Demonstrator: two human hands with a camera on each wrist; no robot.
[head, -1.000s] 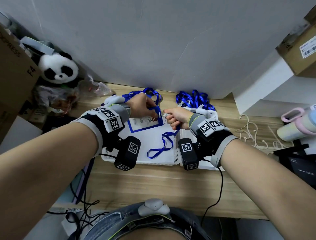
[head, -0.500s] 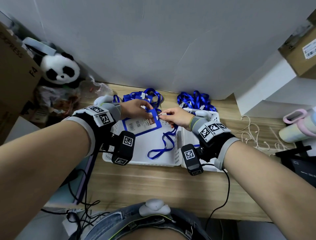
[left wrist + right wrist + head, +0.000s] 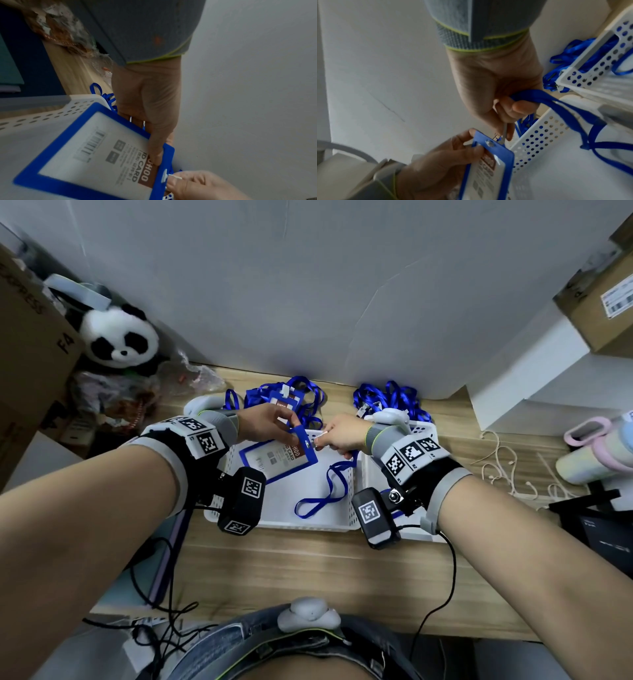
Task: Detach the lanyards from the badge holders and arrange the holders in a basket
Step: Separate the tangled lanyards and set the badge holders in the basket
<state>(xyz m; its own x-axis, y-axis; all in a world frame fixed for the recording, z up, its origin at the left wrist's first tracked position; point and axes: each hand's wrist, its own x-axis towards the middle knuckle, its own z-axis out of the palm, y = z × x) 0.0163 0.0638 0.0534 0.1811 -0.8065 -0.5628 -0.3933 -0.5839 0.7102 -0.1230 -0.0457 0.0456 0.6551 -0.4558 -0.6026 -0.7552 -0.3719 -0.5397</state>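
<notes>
My left hand (image 3: 274,424) pinches the top end of a blue-framed badge holder (image 3: 277,458) (image 3: 96,155) (image 3: 489,174), held above the left white basket (image 3: 308,523). My right hand (image 3: 337,436) (image 3: 501,108) grips the blue lanyard (image 3: 325,491) (image 3: 570,108) and its clip strap at the holder's slot (image 3: 164,174). The lanyard's loop hangs down into the left basket. Behind the basket lies a pile of badge holders with lanyards (image 3: 287,398).
A second white basket (image 3: 424,433) stands to the right, with blue lanyards (image 3: 390,400) piled at its far end. A panda toy (image 3: 120,337) and clutter sit at the far left. White cords (image 3: 503,467) and a pastel bottle (image 3: 596,453) lie at the right.
Both hands have lifted slightly with the badge holder, which has tilted so its top end points right. The right hand's pinch has stayed at the clip by the slot.
</notes>
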